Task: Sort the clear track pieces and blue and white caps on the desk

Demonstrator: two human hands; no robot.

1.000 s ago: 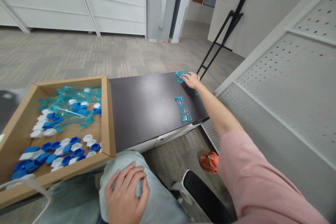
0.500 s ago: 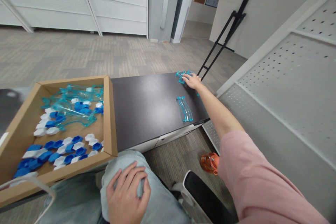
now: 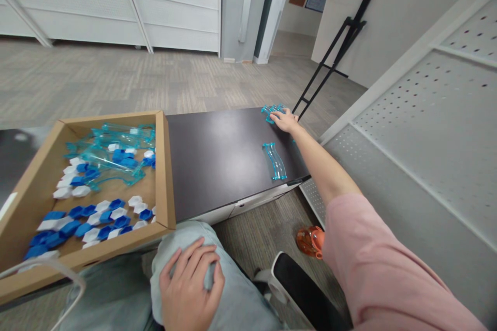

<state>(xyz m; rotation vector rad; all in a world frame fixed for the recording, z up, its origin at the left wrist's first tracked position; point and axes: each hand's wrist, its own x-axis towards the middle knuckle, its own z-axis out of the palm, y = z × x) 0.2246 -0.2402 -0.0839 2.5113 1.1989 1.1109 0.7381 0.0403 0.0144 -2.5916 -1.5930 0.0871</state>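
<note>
At the far right corner of the dark table [image 3: 217,160], my right hand [image 3: 285,119] reaches over a group of clear teal plastic pieces [image 3: 267,110]. Its bent fingers are on one of them, and the hand partly covers the group. Nearer to me, a single wavy clear teal plastic piece [image 3: 276,162] lies on the table, apart from the hand. My left hand [image 3: 192,282] rests palm down on my knee, holding nothing, its fingers a little apart.
A cardboard tray [image 3: 166,176] at the left holds more clear teal plastic pieces [image 3: 111,160] and several blue and white hexagonal pieces [image 3: 103,220]. Black metal legs [image 3: 326,64] stand behind the table. To the right is a perforated panel [image 3: 427,129]; an orange bottle [image 3: 308,240] is below.
The view has shifted very slightly. Both hands and the teal pieces keep their places.
</note>
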